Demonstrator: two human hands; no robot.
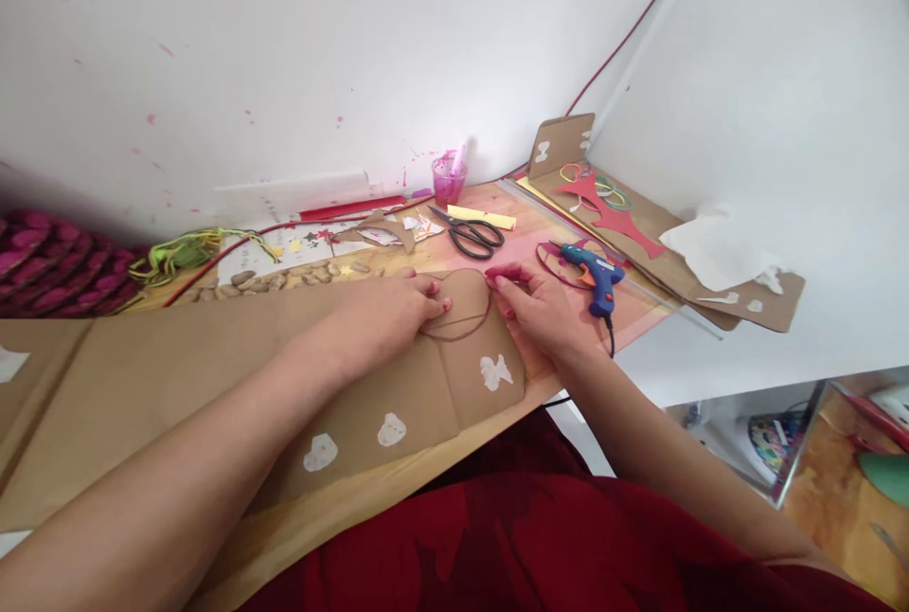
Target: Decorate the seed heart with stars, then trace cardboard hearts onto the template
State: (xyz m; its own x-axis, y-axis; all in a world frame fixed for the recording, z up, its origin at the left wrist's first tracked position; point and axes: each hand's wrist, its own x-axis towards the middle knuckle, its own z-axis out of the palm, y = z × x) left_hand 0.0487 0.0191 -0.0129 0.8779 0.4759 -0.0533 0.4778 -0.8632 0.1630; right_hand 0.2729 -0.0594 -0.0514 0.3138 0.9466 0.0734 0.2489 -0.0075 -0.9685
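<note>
White walls are backing a cluttered desk [398, 489] where a thin brown loop [458, 323], judged light and floppy and best pinched at its rim, is being pressed onto a cardboard sheet [213, 366] by the left hand [387, 309] laid flat and open, and pinched by the right hand [529, 301], with scissors [472, 235] and a glue gun [593, 273] lying nearby.

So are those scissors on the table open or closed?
Closed. The scissors lie flat on the table beyond both hands, black handles side by side, blades together in one point.
</note>
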